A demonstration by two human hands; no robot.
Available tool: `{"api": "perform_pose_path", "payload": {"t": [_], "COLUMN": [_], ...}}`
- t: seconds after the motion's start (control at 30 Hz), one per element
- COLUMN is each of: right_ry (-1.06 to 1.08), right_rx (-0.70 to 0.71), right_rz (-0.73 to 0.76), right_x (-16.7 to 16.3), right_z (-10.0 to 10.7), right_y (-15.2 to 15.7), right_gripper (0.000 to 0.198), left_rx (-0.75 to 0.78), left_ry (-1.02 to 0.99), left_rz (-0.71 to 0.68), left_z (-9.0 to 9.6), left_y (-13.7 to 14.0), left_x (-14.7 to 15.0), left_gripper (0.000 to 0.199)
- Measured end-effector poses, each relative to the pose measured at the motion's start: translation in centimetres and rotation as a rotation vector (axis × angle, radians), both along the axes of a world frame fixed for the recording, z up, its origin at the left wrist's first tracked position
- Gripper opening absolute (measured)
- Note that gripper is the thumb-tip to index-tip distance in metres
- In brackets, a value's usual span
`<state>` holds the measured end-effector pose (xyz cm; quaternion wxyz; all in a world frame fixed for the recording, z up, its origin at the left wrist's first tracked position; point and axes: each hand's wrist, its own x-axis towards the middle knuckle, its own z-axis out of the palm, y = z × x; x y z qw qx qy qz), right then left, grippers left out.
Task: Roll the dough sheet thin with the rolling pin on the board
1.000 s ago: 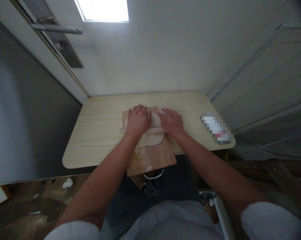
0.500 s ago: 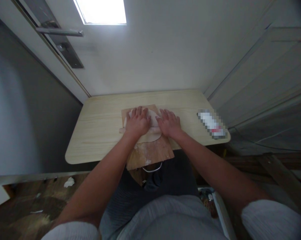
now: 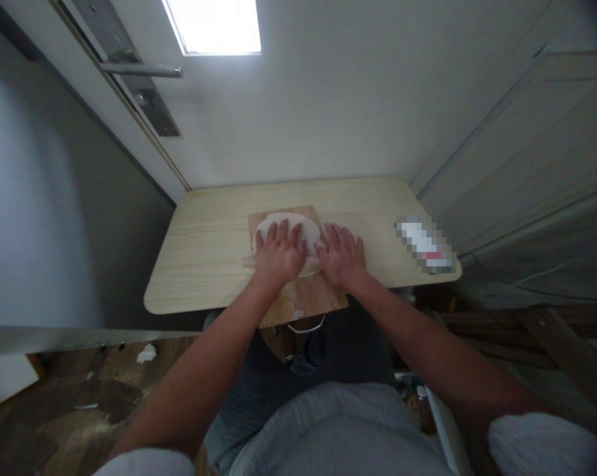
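A flat, pale round of dough (image 3: 288,220) lies on a small wooden board (image 3: 311,295) dusted with flour. Across the dough runs a thin rolling pin (image 3: 248,262), its left end sticking out past my left hand (image 3: 281,256). That hand lies palm down over the pin, fingers stretched out and spread toward the far edge of the dough. My right hand (image 3: 344,256) rests flat over the pin's right part, fingers extended, thumb near the dough. Both palms hide much of the pin.
The board sits on a light wood table (image 3: 194,251), jutting over its near edge. A blurred-out flat object (image 3: 426,246) lies at the table's right end. Behind stands a white door (image 3: 328,119) with a metal handle (image 3: 144,70). Crumpled white paper (image 3: 147,354) lies on the floor.
Both hands and the rolling pin have come slightly toward me over the dough, uncovering more of its far side. The whole view has also shifted a little.
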<state>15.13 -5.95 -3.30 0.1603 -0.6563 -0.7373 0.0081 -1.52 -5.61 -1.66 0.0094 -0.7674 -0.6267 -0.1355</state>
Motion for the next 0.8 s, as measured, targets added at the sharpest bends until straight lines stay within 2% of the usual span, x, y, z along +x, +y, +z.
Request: {"api": "perform_pose_path", "payload": {"t": [0.47,0.8], "right_ry": [0.001,0.007], "right_rx": [0.035,0.031], "right_rz": [0.019,0.034], "right_x": [-0.1,-0.1], "right_z": [-0.1,0.2], "right_y": [-2.0,-3.2], "right_gripper": [0.058,0.058], "left_rx": [0.043,0.019], "left_ry": [0.013,0.0], "left_rz": [0.007,0.001], "left_z": [0.1,0.2], "left_y": [-2.1,-3.3], "left_x": [0.3,0.3], "left_gripper": [0.049,0.049]}}
